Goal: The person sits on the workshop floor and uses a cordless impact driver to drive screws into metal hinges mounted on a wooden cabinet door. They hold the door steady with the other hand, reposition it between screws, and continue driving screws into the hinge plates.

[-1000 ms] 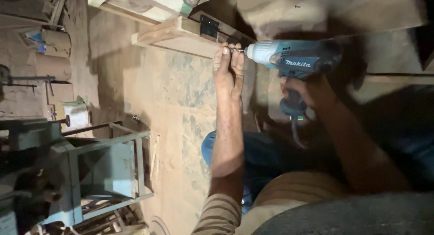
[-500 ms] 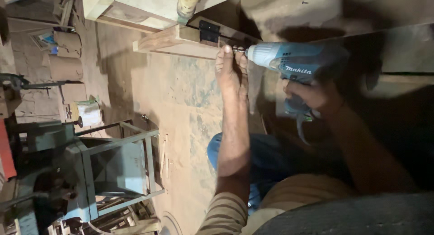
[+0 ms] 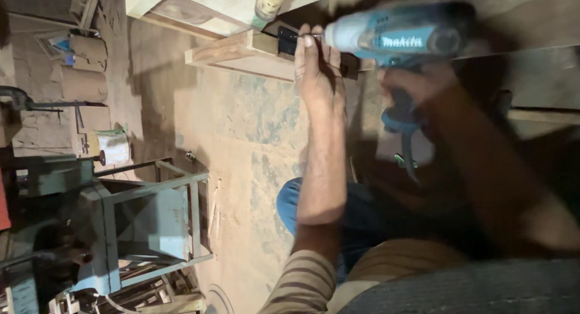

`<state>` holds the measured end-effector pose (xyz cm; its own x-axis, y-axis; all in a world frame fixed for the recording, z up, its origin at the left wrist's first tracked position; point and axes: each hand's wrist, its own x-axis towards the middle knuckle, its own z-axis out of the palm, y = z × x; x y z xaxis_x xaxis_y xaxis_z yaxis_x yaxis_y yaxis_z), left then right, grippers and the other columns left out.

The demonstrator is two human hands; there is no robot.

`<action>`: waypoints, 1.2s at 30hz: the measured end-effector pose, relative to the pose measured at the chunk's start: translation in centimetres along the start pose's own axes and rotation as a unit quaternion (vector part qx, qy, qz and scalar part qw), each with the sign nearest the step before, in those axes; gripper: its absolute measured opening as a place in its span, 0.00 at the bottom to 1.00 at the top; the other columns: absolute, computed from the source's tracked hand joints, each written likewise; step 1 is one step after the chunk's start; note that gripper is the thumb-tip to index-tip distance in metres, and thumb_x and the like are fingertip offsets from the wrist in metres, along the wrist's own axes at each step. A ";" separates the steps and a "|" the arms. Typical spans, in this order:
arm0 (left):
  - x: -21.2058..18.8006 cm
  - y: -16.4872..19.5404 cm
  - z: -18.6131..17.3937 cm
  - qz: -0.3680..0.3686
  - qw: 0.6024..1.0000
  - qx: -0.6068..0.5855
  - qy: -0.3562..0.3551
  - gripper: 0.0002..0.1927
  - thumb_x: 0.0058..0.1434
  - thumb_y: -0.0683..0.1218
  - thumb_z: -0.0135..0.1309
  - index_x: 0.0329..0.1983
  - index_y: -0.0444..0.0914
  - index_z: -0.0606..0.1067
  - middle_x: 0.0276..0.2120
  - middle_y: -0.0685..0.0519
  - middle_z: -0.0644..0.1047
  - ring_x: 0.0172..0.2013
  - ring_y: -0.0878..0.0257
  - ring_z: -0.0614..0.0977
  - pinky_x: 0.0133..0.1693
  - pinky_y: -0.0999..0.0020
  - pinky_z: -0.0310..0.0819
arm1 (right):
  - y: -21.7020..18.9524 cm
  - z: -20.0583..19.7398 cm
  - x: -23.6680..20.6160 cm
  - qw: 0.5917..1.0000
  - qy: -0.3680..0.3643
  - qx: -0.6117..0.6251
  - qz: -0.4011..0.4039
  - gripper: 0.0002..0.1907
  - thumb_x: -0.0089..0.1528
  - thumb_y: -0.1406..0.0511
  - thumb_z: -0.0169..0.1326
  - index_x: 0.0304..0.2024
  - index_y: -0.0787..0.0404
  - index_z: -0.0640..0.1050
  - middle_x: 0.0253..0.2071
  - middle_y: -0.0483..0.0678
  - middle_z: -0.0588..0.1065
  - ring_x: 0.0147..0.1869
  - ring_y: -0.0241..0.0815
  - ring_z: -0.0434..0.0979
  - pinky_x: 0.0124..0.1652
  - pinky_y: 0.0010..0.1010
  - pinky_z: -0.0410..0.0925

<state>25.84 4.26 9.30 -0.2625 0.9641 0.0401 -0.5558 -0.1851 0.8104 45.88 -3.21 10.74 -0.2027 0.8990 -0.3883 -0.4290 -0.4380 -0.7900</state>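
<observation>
Up at top of view, whole scene looks nearer than half second ago; hands and tool in same spots, so work goes on at same place. Wood piece (image 3: 238, 53) juts out over sandy floor (image 3: 241, 145). Blue drill (image 3: 396, 39) points at black bracket (image 3: 287, 43) on wood. Right hand (image 3: 417, 87) wrapped shut on drill handle, arm bent. Left hand (image 3: 317, 72) reaches up, arm straight, fingers pinched at drill tip; what they pinch too small to tell.

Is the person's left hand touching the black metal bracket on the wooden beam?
Touching. The head view shows the left hand with fingertips pressed on the black metal bracket beside the blue power drill's tip.
</observation>
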 end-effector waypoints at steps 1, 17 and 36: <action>0.2 0.0 0.3 0.013 1.000 0.005 -0.001 0.20 0.75 0.46 0.52 0.68 0.37 0.68 0.54 0.49 0.77 0.54 0.60 0.78 0.55 0.64 0.74 | -0.6 -0.1 0.6 0.999 -0.026 0.015 -0.014 0.08 0.61 0.66 0.59 0.41 0.62 0.78 0.32 0.45 0.77 0.33 0.38 0.77 0.35 0.31 0.73; 1.1 0.2 1.5 0.066 0.997 0.013 0.043 0.21 0.76 0.43 0.53 0.69 0.35 0.68 0.55 0.47 0.76 0.53 0.62 0.78 0.50 0.71 0.74 | -2.0 -2.1 7.4 0.962 -0.230 -0.085 -0.119 0.06 0.63 0.65 0.56 0.40 0.60 0.76 0.31 0.47 0.76 0.32 0.39 0.79 0.36 0.33 0.76; 0.4 0.3 3.6 0.075 0.993 0.053 0.068 0.28 0.74 0.45 0.51 0.74 0.33 0.61 0.59 0.49 0.74 0.60 0.59 0.77 0.54 0.67 0.74 | -9.5 -1.8 7.0 0.913 -0.262 -0.192 -0.248 0.10 0.64 0.63 0.53 0.44 0.62 0.75 0.36 0.46 0.76 0.37 0.37 0.78 0.41 0.31 0.73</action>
<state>28.39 5.24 11.65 -0.4442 0.8912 0.0921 -0.4177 -0.2969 0.8587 50.12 7.25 14.72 -0.5037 0.8230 0.2627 -0.2618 0.1444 -0.9543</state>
